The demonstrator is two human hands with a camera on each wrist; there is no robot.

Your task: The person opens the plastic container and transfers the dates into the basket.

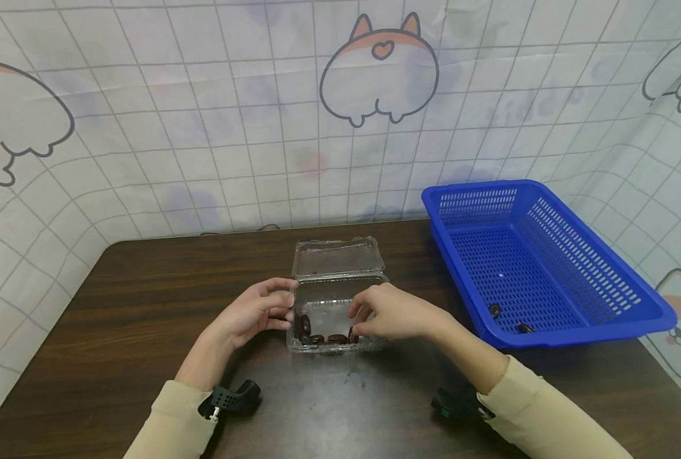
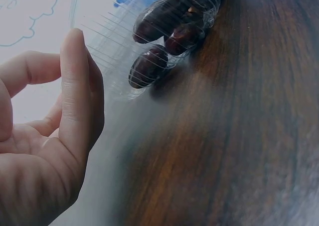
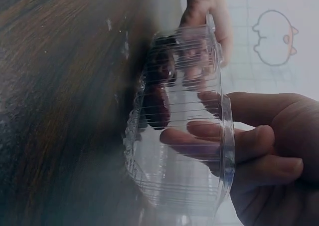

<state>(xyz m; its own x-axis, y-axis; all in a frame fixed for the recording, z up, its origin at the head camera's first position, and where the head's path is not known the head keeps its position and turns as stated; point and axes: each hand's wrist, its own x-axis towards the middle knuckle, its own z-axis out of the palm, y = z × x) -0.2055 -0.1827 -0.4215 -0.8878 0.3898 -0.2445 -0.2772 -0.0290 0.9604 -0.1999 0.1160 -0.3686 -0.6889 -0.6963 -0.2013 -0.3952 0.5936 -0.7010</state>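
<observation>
A clear plastic clamshell box (image 1: 329, 290) stands on the table with its lid raised at the back. Several dark brown dates (image 1: 337, 338) lie along its front and left side; the left wrist view shows dates (image 2: 148, 66) through the ribbed wall. My left hand (image 1: 254, 312) rests its loosely bent fingers against the box's left side. Over the right wall, my right hand (image 1: 394, 312) reaches into the box. Its bent fingers (image 3: 187, 138) are spread apart beside the nearest date (image 3: 157, 107), with no date visible between them.
A blue plastic basket (image 1: 463, 274) stands at the right, with two dark pieces (image 1: 525, 327) inside near its front. The brown table (image 1: 145, 306) ends at the patterned wall covering (image 1: 231, 127). Each wrist wears a black strap.
</observation>
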